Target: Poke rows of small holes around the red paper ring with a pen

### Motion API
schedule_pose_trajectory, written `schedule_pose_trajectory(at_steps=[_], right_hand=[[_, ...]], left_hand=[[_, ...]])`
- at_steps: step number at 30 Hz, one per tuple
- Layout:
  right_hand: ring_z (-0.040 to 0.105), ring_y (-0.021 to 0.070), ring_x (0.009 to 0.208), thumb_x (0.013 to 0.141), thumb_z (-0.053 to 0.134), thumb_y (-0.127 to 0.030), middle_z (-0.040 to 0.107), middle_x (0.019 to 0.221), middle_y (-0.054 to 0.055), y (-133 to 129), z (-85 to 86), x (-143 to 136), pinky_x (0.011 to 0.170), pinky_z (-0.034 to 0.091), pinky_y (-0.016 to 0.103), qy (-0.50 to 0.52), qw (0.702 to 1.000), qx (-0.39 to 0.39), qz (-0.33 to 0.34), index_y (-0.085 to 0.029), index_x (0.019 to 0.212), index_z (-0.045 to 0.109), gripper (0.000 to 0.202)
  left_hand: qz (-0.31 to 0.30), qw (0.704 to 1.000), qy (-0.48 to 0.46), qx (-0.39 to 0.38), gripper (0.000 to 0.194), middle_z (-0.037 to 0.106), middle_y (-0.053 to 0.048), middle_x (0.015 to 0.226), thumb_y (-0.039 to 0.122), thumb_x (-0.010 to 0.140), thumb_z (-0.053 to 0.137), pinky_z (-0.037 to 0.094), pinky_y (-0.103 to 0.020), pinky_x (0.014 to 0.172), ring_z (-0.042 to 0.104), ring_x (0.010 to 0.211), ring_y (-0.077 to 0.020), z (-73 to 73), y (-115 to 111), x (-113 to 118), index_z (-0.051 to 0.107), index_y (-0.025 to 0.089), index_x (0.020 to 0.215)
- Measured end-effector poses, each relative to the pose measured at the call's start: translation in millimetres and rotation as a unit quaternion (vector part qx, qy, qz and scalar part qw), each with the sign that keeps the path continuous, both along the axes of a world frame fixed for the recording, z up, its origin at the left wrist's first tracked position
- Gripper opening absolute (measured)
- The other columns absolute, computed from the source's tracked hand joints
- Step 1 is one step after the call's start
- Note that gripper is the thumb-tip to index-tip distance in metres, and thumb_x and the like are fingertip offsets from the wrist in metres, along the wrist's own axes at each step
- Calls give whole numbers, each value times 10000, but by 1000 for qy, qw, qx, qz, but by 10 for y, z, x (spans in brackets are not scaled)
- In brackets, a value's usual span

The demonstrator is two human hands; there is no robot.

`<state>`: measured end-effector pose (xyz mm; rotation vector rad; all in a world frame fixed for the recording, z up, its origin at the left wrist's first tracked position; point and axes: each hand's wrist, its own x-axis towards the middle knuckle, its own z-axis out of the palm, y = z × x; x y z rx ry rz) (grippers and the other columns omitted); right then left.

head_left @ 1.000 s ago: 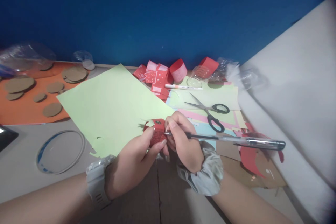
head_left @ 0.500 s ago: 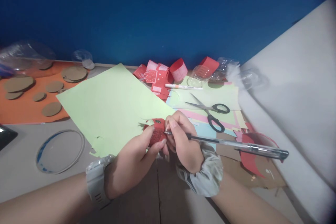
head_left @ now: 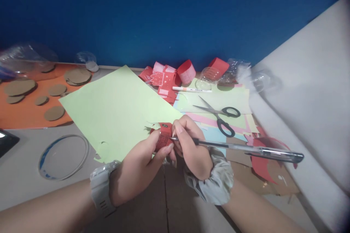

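My left hand (head_left: 144, 160) is closed round a small red paper piece (head_left: 165, 136) marked with fine dark lines and a dark eye-like spot. A scrap of pale green paper (head_left: 155, 125) sticks out at its left end. In my right hand (head_left: 193, 145) is a clear-barrelled pen (head_left: 246, 149), its tip against or just beside the red paper's right side. The right fingers also touch the red piece's edge. A large light green sheet (head_left: 120, 105) lies behind and left of my hands.
Black-handled scissors (head_left: 218, 113) lie partly open on stacked coloured paper (head_left: 235, 98), near a white marker (head_left: 191, 89). Red paper rings (head_left: 186, 72) stand at the back. Cardboard discs (head_left: 19, 87) rest on orange paper (head_left: 16, 113); a clear ring (head_left: 64, 157) lies at left.
The pen's far end has swung slightly to the right and up. Both hands stay nearly where they were, still on the red paper piece.
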<state>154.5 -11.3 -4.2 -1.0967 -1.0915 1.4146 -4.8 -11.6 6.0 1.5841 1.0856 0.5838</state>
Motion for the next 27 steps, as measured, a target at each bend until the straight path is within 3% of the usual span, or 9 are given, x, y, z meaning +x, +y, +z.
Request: schedule_pose_trajectory(at_steps=[4, 9, 16, 27], right_hand=[[455, 77, 360, 1042, 512, -342, 493, 449, -104, 0, 4, 6, 368, 319, 174, -2, 1000, 4, 29, -239, 789, 496, 273], [417, 73, 344, 1042, 505, -358, 460, 464, -115, -12, 8, -15, 356, 310, 181, -9, 1000, 8, -9, -245, 800, 488, 267], [457, 86, 367, 1036, 513, -362, 483, 475, -99, -23, 13, 9, 370, 329, 193, -36, 999, 21, 14, -239, 783, 491, 282], [457, 94, 359, 1025, 519, -368, 493, 481, -86, -14, 41, -1, 365, 312, 208, -37, 999, 20, 12, -236, 775, 499, 284]], left_hand=[[-1, 1000, -3, 8, 157, 674, 19, 832, 262, 1021, 469, 455, -271, 783, 628, 785, -151, 17, -7, -4, 509, 226, 873], [-1, 1000, 6, -1, 166, 671, 7, 838, 282, 1025, 460, 455, -283, 782, 621, 785, -162, 11, -3, -3, 506, 225, 877], [-6, 1000, 18, -4, 153, 692, -41, 879, 308, 1018, 453, 469, -330, 845, 630, 831, -197, 8, 3, 4, 528, 213, 923], [-13, 1000, -4, -2, 180, 706, -25, 849, 285, 1033, 439, 463, -311, 841, 634, 815, -179, 26, -12, -7, 523, 222, 887]])
